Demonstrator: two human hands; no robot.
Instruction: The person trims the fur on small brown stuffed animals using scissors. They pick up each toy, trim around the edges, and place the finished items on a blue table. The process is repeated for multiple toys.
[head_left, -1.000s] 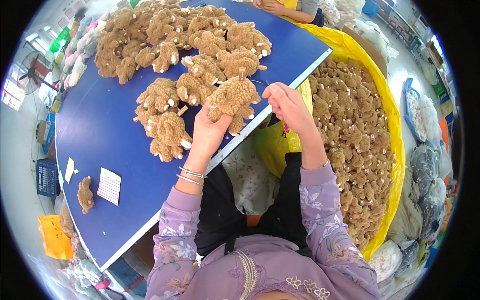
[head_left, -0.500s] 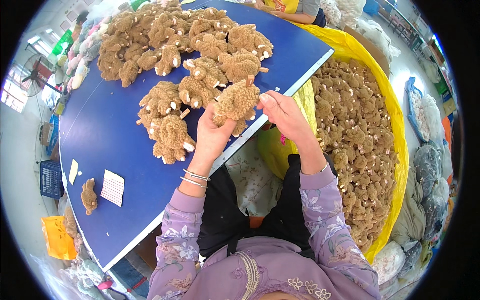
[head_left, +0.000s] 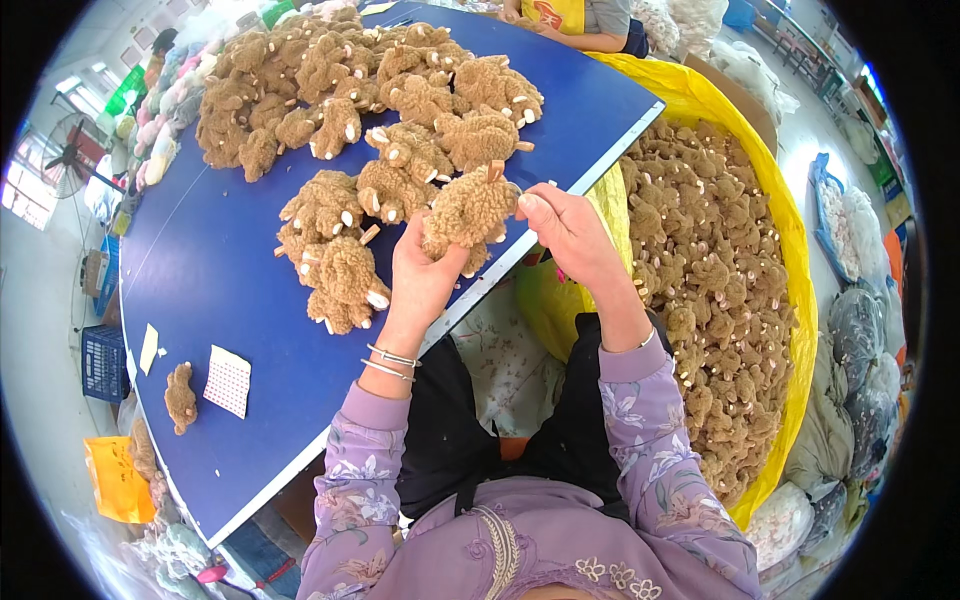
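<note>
A curly brown plush toy (head_left: 468,212) with a small tan loop on top is held above the table's edge. My left hand (head_left: 424,262) grips it from below, thumb across its front. At the toy's right side, my right hand (head_left: 572,232) is closed, thumb pressed to the fingers; a small greyish bit shows at the fingertips, too small to name. Just left of the held toy lie more brown plush toys (head_left: 345,275) with whitish tips. Beyond them a large pile of the same toys (head_left: 330,70) covers the far part of the blue table (head_left: 290,390).
Right of my arms stands a big yellow bag (head_left: 800,350) full of similar brown toys. A single small toy (head_left: 180,398) and a sticker sheet (head_left: 228,381) lie at the table's left. Across the table a person in a yellow apron (head_left: 560,14) sits. A blue crate (head_left: 104,362) stands beyond.
The held toy has turned slightly and its loop has dropped a little. Both hands stay in nearly the same place, with the right still at the toy's right side.
</note>
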